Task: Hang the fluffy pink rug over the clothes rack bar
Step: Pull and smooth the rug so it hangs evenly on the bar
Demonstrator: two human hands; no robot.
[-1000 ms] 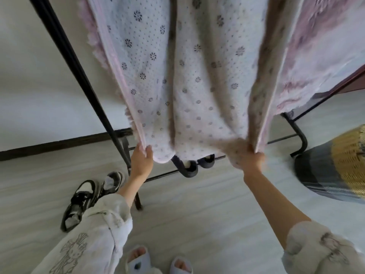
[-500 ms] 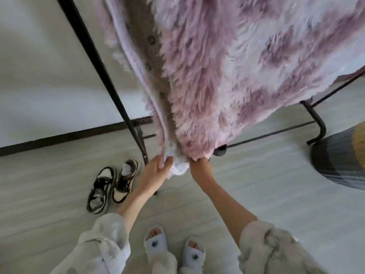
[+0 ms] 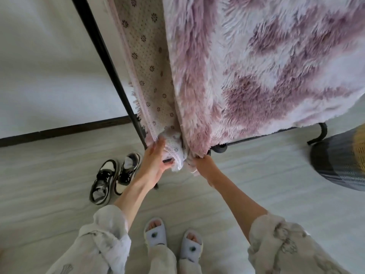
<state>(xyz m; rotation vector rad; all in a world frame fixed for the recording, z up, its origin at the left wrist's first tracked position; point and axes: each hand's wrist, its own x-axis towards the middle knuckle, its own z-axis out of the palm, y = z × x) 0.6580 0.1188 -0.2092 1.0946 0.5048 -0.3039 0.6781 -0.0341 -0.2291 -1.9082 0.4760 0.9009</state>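
Head cam: 1 pink rug [image 3: 256, 66] hanging, L hand [image 3: 156, 163] & R hand [image 3: 203, 165] each gripping its bottom corner.

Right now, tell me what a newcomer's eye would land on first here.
First the fluffy pink rug hanging down across the upper right, its dotted backing showing at the left fold. Next the two hands at its bottom edge: the left hand holds the backing corner, the right hand grips the fluffy one. Then the black-and-white sneakers on the floor, lower left.
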